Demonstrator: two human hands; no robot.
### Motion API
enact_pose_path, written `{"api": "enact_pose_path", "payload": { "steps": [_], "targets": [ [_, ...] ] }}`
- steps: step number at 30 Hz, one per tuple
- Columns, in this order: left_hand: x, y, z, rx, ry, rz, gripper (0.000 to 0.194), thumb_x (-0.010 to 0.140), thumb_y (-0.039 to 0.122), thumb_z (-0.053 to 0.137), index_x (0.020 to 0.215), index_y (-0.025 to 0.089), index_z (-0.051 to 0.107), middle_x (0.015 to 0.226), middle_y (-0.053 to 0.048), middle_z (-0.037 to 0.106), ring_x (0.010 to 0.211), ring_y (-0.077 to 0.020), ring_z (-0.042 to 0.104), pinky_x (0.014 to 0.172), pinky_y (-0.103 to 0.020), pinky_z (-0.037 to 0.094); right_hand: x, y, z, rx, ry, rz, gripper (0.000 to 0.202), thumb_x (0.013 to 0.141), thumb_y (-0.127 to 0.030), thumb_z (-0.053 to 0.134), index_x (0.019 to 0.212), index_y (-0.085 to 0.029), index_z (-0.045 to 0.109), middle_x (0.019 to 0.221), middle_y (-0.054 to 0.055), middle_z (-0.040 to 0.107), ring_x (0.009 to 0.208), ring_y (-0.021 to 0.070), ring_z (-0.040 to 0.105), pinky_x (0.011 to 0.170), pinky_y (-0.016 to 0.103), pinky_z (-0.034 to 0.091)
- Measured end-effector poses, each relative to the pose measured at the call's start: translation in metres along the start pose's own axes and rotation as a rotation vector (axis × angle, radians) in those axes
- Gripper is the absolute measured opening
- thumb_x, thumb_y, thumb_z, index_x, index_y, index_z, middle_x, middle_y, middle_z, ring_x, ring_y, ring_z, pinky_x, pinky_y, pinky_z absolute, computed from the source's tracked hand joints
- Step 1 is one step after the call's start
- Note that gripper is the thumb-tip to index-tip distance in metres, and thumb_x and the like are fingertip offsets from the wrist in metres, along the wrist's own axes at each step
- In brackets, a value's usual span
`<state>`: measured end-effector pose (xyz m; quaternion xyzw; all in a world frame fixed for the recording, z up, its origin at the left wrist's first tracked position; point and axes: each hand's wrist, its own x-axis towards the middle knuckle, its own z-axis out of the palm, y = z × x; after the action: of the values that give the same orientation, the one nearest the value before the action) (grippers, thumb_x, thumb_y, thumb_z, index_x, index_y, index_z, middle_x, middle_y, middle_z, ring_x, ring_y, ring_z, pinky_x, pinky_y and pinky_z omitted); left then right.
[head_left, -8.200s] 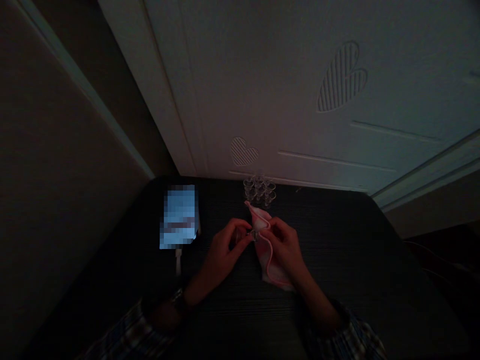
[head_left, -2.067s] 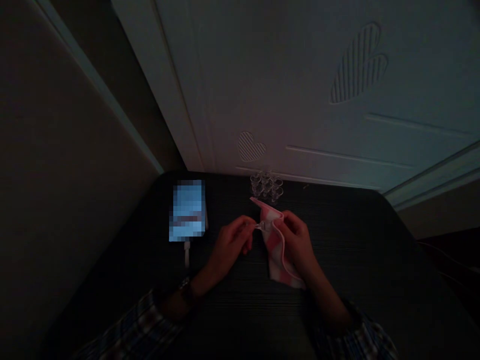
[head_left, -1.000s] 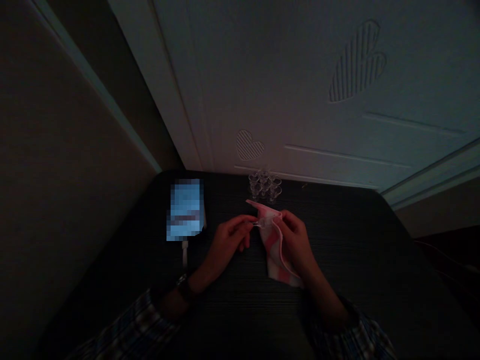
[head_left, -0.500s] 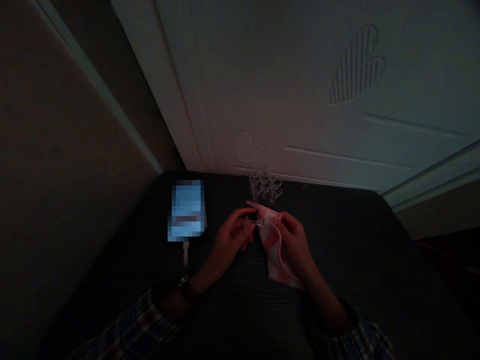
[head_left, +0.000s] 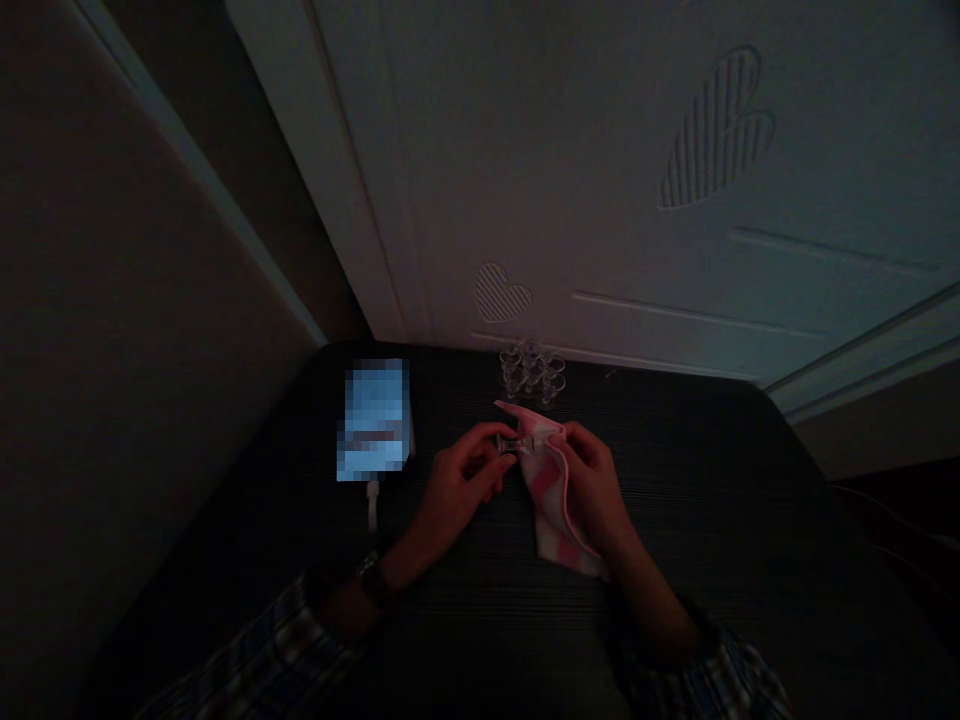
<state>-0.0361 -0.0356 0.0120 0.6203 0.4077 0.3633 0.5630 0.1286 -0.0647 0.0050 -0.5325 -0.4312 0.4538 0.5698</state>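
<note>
Between the fingertips of my left hand (head_left: 469, 470) is a small clear stemmed glass (head_left: 513, 445), lying on its side with its foot toward my left fingers. Its other end points right, against a pink and white cloth (head_left: 551, 500). My right hand (head_left: 594, 475) pinches this cloth near its upper edge, around that end of the glass. The lower part of the cloth hangs down toward the table. Just beyond my hands, several similar clear stemmed glasses (head_left: 532, 373) stand upright in a close group.
A lit phone (head_left: 375, 420), its screen blurred, lies left of my hands with a white cable (head_left: 373, 505) plugged into its near end. Underneath everything is a dark table (head_left: 720, 500). A white panel (head_left: 600, 200) with heart reliefs rises behind the table's far edge.
My left fingers have shifted slightly on the glass, and more of its foot and stem shows now. The cloth and my right hand have moved only a little.
</note>
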Motion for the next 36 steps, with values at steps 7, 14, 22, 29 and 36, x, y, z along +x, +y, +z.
{"api": "enact_pose_path", "payload": {
  "steps": [7,14,22,29,36],
  "targets": [
    [0.004,-0.006,-0.003,0.025,-0.012,-0.043,0.026,0.080,0.041,0.049,0.082,0.016,0.057,0.047,0.007,0.043,0.041,-0.0065,0.039,0.040,-0.017,0.030,0.000,-0.002,0.001,0.005,0.005,-0.002,0.018,0.076,-0.035,0.058,0.071,-0.018,0.054,0.063,-0.004,0.049,0.057,0.0099,0.043,0.053,0.020,0.033],
    [0.005,-0.006,-0.003,0.028,-0.020,-0.037,0.028,0.083,0.041,0.046,0.090,0.016,0.058,0.056,0.005,0.048,0.046,-0.0068,0.041,0.044,-0.018,0.031,0.000,-0.001,0.000,0.003,0.003,-0.004,0.018,0.076,-0.034,0.059,0.070,-0.018,0.054,0.063,-0.004,0.049,0.057,0.0097,0.043,0.052,0.020,0.032],
    [0.004,-0.004,0.000,-0.023,-0.018,0.009,0.025,0.081,0.035,0.051,0.100,0.020,0.056,0.069,0.003,0.049,0.049,-0.0055,0.042,0.044,-0.018,0.032,0.001,0.000,0.002,0.043,-0.012,-0.021,0.010,0.077,-0.029,0.059,0.082,-0.021,0.057,0.076,-0.002,0.057,0.068,0.0119,0.051,0.060,0.021,0.038],
    [0.002,-0.001,0.000,0.012,0.026,0.038,0.028,0.081,0.034,0.050,0.106,0.021,0.054,0.069,0.003,0.048,0.049,-0.0059,0.042,0.044,-0.017,0.032,0.001,-0.002,0.003,0.005,-0.056,-0.069,0.012,0.077,-0.027,0.057,0.088,-0.022,0.060,0.081,-0.001,0.059,0.072,0.0135,0.053,0.063,0.022,0.040],
    [0.000,0.005,-0.001,0.047,0.044,0.057,0.039,0.081,0.033,0.050,0.119,0.025,0.048,0.084,0.000,0.052,0.051,-0.0051,0.044,0.045,-0.017,0.034,0.001,-0.002,0.001,-0.059,-0.091,-0.076,0.011,0.078,-0.025,0.057,0.086,-0.021,0.062,0.079,-0.001,0.060,0.072,0.0139,0.053,0.063,0.023,0.040]
  ]
}}
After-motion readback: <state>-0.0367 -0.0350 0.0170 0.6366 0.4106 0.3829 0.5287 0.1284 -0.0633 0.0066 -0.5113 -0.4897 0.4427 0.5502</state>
